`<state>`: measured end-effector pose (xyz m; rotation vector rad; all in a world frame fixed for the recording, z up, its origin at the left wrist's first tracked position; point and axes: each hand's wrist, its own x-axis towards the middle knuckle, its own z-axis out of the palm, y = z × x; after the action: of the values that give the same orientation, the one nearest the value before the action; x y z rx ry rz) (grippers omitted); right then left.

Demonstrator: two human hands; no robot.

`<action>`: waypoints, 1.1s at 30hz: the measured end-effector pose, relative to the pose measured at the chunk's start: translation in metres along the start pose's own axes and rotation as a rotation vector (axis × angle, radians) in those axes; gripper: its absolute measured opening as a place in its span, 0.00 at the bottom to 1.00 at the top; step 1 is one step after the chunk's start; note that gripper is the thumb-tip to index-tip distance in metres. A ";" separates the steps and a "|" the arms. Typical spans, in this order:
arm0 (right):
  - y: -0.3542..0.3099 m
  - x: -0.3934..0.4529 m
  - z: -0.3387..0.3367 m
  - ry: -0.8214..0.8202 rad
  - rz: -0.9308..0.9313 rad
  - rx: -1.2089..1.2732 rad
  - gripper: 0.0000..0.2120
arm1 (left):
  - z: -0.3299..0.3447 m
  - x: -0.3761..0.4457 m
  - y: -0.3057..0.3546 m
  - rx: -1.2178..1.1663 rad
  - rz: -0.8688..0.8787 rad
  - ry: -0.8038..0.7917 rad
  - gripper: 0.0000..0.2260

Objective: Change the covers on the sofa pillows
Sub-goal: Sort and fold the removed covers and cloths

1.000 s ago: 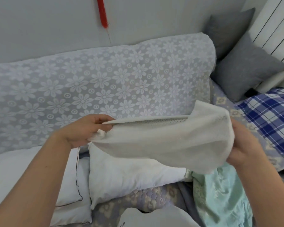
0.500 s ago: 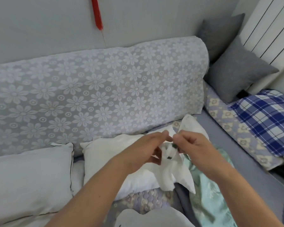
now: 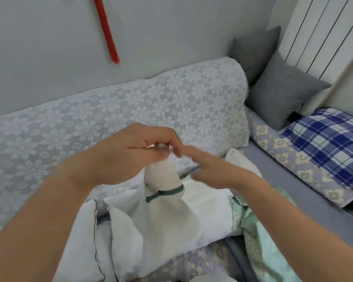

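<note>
We are pinching bunched top of white cover [image 3: 167, 192] in left hand [image 3: 128, 153], fingers curled tight on it. Green band [image 3: 163, 193] is cinching cover's neck. Right hand [image 3: 216, 169] is hovering just beside, fingers loosely extended, holding nothing. Cover is hanging over white pillow [image 3: 208, 216] on sofa [image 3: 130, 106].

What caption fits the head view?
Left hand pinches the gathered white cover, tied with a green band; right hand alongside.

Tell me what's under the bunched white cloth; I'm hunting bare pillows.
A white pillow lies under the bunched white cloth held by the left hand; its middle is hidden.
</note>
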<state>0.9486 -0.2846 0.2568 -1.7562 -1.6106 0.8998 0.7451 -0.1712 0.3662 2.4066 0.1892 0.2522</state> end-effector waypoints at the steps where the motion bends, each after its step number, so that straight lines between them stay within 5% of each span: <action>1: -0.010 0.012 0.010 -0.080 -0.050 -0.040 0.38 | -0.008 -0.003 0.004 0.302 0.089 0.071 0.14; 2: -0.020 0.022 0.018 -0.137 -0.091 -0.020 0.34 | -0.013 -0.007 0.010 0.568 0.185 0.148 0.17; 4: -0.033 0.037 0.030 -0.158 -0.099 0.113 0.28 | -0.019 -0.016 0.013 0.614 0.301 0.228 0.19; 9: -0.051 0.054 0.036 -0.186 -0.221 0.231 0.43 | -0.038 -0.062 0.000 -0.591 0.178 0.020 0.11; 12: -0.072 0.058 0.038 -0.267 -0.315 0.054 0.45 | -0.050 -0.082 -0.014 -0.876 0.216 -0.013 0.08; 15: -0.072 0.070 0.053 -0.198 -0.428 -0.151 0.19 | -0.059 -0.093 -0.026 -1.056 0.216 0.057 0.06; 18: -0.042 0.069 0.039 -0.160 -0.230 -0.263 0.07 | -0.072 -0.111 -0.042 -1.005 0.095 0.341 0.07; 21: -0.014 0.048 -0.007 -0.129 0.038 -0.032 0.11 | -0.074 -0.121 -0.079 -0.496 -0.334 0.751 0.20; 24: -0.005 0.019 -0.038 -0.110 0.035 0.292 0.05 | -0.051 -0.120 -0.114 -0.016 -0.610 0.793 0.19; 26: -0.011 0.004 -0.048 -0.065 0.023 0.568 0.04 | -0.032 -0.116 -0.125 -0.121 -0.644 0.810 0.15; 29: -0.006 0.001 -0.059 0.140 0.079 0.734 0.03 | 0.004 -0.102 -0.123 -0.794 -0.732 0.804 0.09; 30: 0.002 0.006 -0.060 0.269 0.149 0.630 0.02 | 0.018 -0.097 -0.120 -1.012 -0.791 0.733 0.08; 33: 0.023 0.014 -0.047 0.712 0.397 -0.287 0.06 | 0.059 -0.067 -0.110 -1.387 -0.887 0.707 0.08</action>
<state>1.0011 -0.2721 0.2655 -2.2951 -0.9687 0.1359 0.6860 -0.1405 0.2408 0.6679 0.9745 0.5499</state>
